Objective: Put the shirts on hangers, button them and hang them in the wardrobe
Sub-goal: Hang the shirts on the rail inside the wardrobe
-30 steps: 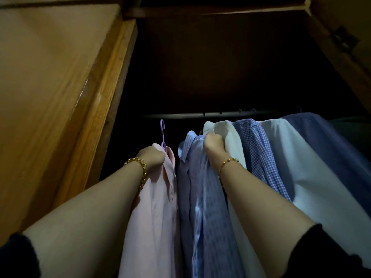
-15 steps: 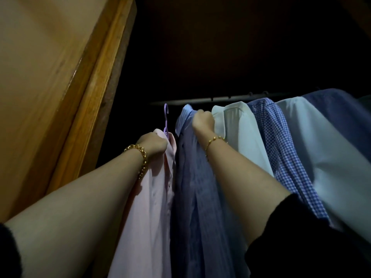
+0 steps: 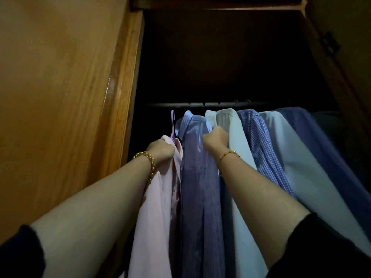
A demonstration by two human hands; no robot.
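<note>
Inside the open brown wooden wardrobe (image 3: 128,77), the pale pink cotton shirt (image 3: 158,207) hangs at the far left of the row, on a lilac plastic hanger (image 3: 172,123). Its cloth falls long and smooth, with the front placket facing the next garment. The left hand (image 3: 161,150) is clenched tight around the pink collar at the base of the hanger's hook. That hook stands just under the dark metal rail (image 3: 200,104), and in the gloom I cannot tell whether it touches the rail. The right hand (image 3: 215,139) is a fist gripping the shoulder of the neighbouring blue-violet striped shirt (image 3: 197,177), which hangs pressed against the pink one. Further right hang a white shirt (image 3: 230,125), a blue-and-white checked shirt (image 3: 259,141), a light blue shirt (image 3: 301,157) and a dark blue shirt (image 3: 325,141). A gold bead bracelet (image 3: 149,159) circles the left wrist.
</note>
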